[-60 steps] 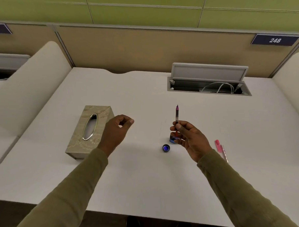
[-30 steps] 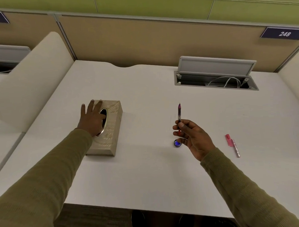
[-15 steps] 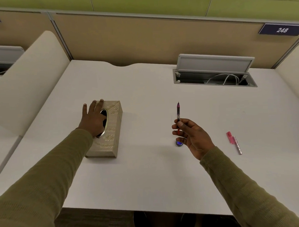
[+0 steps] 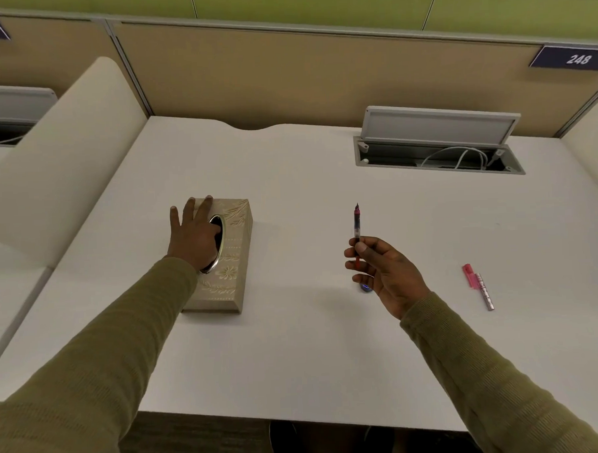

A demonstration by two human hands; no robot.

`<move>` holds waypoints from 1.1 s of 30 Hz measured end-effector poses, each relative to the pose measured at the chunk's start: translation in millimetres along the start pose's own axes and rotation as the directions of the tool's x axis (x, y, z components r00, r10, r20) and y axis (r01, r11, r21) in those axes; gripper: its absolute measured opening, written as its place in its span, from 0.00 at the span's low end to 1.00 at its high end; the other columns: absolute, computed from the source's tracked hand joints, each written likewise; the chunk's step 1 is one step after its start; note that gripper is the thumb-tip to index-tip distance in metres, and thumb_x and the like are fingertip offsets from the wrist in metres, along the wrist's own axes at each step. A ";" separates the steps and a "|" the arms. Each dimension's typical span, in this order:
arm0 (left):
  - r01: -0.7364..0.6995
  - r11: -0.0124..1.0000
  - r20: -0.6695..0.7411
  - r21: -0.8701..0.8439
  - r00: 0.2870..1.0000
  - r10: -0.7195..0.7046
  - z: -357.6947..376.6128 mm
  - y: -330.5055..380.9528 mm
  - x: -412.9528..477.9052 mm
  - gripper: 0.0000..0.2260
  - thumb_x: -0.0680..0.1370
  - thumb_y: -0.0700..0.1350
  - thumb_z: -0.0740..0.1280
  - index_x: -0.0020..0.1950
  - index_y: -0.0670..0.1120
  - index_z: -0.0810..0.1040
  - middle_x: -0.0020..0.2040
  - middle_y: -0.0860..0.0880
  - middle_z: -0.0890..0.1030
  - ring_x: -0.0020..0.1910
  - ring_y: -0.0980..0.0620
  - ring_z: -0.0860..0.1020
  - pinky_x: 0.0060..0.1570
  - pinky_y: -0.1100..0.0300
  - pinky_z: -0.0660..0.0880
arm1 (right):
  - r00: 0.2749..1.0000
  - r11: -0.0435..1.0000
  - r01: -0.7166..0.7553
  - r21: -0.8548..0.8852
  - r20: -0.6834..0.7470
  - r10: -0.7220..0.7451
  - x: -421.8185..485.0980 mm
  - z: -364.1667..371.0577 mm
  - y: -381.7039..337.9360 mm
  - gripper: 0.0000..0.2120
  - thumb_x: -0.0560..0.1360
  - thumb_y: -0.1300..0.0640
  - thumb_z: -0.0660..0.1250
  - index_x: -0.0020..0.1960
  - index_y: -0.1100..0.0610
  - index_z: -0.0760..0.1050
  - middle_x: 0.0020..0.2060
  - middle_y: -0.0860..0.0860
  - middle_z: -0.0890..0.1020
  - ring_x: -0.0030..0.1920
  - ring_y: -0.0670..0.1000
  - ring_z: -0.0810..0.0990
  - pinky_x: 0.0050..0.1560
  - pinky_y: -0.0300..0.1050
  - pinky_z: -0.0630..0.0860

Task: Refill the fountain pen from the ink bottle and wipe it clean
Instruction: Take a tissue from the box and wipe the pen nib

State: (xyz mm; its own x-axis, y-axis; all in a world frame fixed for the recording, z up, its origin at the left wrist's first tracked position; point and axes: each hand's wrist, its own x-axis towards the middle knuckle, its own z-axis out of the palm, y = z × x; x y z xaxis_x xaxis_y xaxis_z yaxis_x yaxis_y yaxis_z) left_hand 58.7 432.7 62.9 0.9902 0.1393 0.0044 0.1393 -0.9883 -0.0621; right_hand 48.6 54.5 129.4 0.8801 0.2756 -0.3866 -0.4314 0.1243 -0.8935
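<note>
Holding the fountain pen (image 4: 356,223) nib-up in your right hand (image 4: 385,274) likely keeps ink from dripping; your left hand (image 4: 193,237), at nine o'clock, lies spread, fingers inside the tissue box (image 4: 224,264) slot, grasp hidden.

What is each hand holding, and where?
The right hand pinches the fountain pen low on its barrel, nib up. The left hand holds nothing visible.

An office workstation, this one: a white desk (image 4: 296,346) boxed in by tan partition panels (image 4: 301,75) with green panels above, a numbered plate reading 248 (image 4: 573,59) at far right, and an open cable hatch (image 4: 438,151) with white cables set into the desktop.
</note>
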 end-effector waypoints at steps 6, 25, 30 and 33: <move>-0.013 0.998 0.013 0.054 1.000 0.013 4.5 1.0 9.0 0.07 0.77 0.41 0.66 0.48 0.46 0.84 0.82 0.41 0.53 0.79 0.35 0.51 0.74 0.31 0.46 | 1.000 1.000 -0.004 -0.001 0.002 0.004 3.4 2.6 1.7 0.07 0.81 0.56 0.66 0.56 0.54 0.81 0.47 0.51 0.85 0.47 0.50 0.83 0.45 0.45 0.76; -0.158 0.986 -0.255 -0.060 0.957 0.138 -16.8 -11.8 -4.8 0.15 0.75 0.45 0.57 0.44 0.39 0.81 0.54 0.40 0.81 0.50 0.37 0.78 0.51 0.44 0.71 | 0.999 1.000 -0.024 0.005 0.036 0.023 12.8 10.8 2.2 0.07 0.81 0.56 0.66 0.57 0.55 0.80 0.47 0.51 0.85 0.46 0.49 0.83 0.44 0.44 0.77; -0.221 0.973 -0.292 -0.074 0.937 0.191 -30.8 -30.0 -16.7 0.01 0.73 0.40 0.73 0.44 0.46 0.84 0.43 0.47 0.83 0.44 0.41 0.77 0.45 0.49 0.67 | 0.998 1.000 -0.026 0.007 0.051 0.025 15.6 13.0 2.8 0.07 0.81 0.56 0.65 0.57 0.54 0.80 0.47 0.51 0.85 0.46 0.50 0.83 0.45 0.45 0.76; -0.304 0.952 -0.277 0.025 0.913 0.299 -26.1 -30.1 -20.7 0.04 0.69 0.41 0.77 0.42 0.46 0.85 0.47 0.49 0.84 0.49 0.41 0.78 0.48 0.48 0.65 | 0.998 1.000 -0.027 0.008 0.055 0.027 16.2 15.6 3.3 0.07 0.81 0.57 0.65 0.56 0.54 0.80 0.46 0.50 0.85 0.46 0.50 0.83 0.45 0.45 0.77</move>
State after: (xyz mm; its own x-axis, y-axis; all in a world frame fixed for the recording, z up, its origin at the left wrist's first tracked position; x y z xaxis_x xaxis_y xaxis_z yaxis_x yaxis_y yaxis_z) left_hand 34.1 457.9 90.7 0.9471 -0.1854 0.2620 -0.1687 -0.9820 -0.0853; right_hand 58.4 74.2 123.7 0.8559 0.3312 -0.3971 -0.4567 0.1241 -0.8809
